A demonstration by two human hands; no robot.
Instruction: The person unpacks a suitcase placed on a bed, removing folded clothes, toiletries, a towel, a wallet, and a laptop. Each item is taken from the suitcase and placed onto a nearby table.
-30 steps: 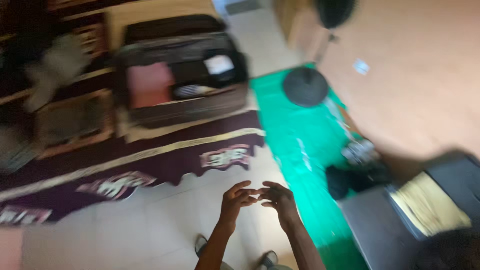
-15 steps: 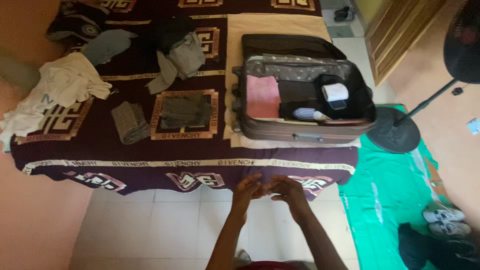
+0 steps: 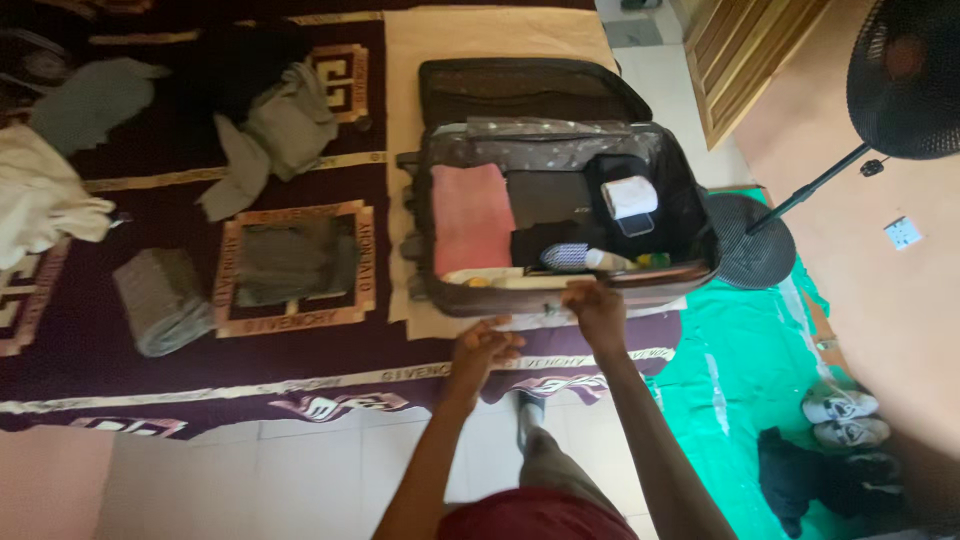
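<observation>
1. Step in hand, as I judge it: reaching in to the open suitcase (image 3: 560,200) on the bed (image 3: 180,370). The case lies near the bed's front edge, lid back, partly packed.
2. Right hand (image 3: 597,312) is at the case's front wall, fingers curled loosely over or just short of the rim – nothing visibly held; contact I cannot tell.
3. Left hand (image 3: 480,352) hovers just below and left of the case's front corner, over the bedspread border, fingers loosely bent, empty.
4. Inside: pink folded cloth (image 3: 472,215) at left, dark items mid, white roll (image 3: 630,196) at right, small bottles along the front.
5. Next move probably calls for a firm hold on the front wall or an item by it – hands stand close together.
6. Loose clothes sit on the bed well left: grey folded piece (image 3: 160,298), white garment (image 3: 40,205).
7. Hard to read: small front items blur together; the fan (image 3: 905,80) is cut off at right; the bed's left side runs out of view.
</observation>
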